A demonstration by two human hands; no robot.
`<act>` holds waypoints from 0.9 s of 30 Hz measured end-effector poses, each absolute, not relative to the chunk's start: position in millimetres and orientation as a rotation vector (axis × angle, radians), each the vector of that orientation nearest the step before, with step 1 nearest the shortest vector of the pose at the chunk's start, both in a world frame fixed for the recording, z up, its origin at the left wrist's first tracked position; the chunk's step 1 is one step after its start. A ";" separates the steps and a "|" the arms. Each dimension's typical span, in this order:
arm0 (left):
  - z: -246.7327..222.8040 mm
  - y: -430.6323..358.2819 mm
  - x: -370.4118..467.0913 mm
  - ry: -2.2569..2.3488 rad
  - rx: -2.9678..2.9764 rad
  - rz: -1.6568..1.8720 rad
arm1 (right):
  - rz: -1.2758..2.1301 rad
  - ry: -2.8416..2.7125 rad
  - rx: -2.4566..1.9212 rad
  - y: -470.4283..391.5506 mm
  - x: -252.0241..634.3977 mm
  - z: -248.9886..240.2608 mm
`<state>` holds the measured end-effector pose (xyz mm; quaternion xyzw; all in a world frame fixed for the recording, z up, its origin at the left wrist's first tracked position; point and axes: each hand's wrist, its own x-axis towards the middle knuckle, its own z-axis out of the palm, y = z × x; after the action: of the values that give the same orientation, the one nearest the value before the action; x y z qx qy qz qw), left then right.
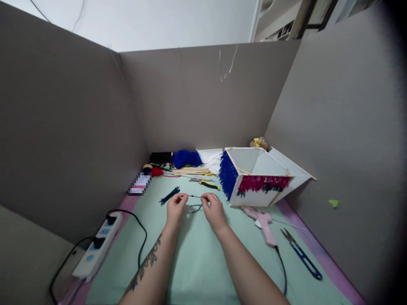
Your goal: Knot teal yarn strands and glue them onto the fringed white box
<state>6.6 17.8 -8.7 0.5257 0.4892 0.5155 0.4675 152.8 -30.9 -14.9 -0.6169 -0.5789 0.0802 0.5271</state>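
Observation:
A thin strand of dark blue yarn [194, 196] is stretched between my two hands, with a small knot near its middle. My left hand [177, 206] pinches one end between thumb and fingers. The other side is pinched by my right hand [213, 208], and loose dark strands [197, 208] dangle just left of it. Beside my left hand lies a bundle of cut dark blue yarn [169, 195]. To the right of my hands, a white panelled frame [254, 197] lies on its side, trimmed with blue fringe [228, 176] and red fringe [262, 183].
A pink glue gun [266, 228] and dark-handled snips [302, 255] lie at right. Yellow-and-black cutters [208, 184], wooden sticks [193, 171] and a blue yarn heap [187, 159] are farther back. A corded power strip [98, 248] and a phone [140, 183] line the left edge; grey panels surround the table.

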 end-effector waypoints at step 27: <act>-5.5 13.3 8.1 1.067 1.604 1.288 | 0.685 -1.139 -1.331 -23.5 152.9 -17.8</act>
<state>8.1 13.3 -5.5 0.6343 0.4218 0.5093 0.4004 152.9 -23.5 -17.8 -0.5715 -0.4893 0.2940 0.5896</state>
